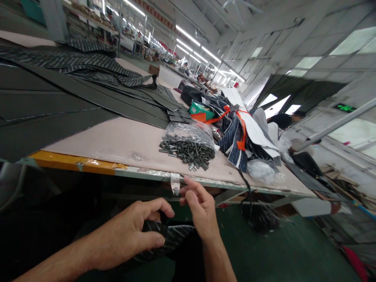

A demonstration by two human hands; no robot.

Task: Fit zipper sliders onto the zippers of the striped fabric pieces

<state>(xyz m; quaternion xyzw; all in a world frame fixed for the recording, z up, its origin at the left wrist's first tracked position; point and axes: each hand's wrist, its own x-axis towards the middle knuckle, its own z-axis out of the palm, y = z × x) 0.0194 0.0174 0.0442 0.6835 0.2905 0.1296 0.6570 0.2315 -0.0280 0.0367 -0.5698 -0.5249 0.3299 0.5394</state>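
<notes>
Charcoal woven fabric strip with white dashes (pixel 178 235): below the near edge of the pale pink worktop (pixel 126 141), at the left hand (pixel 133 231)
Long axis: roughly along that near edge, one end at the left hand, the other pointing towards the right wrist
Look: dark, limp, curved, pale-flecked; lower part lost in shadow
Left hand: curled round the strip, thumb and forefinger tips apart
Right hand (pixel 203 209): fingers bent beside the small whitish bracket (pixel 175 183) on the near edge; cannot tell whether they pinch anything
</notes>
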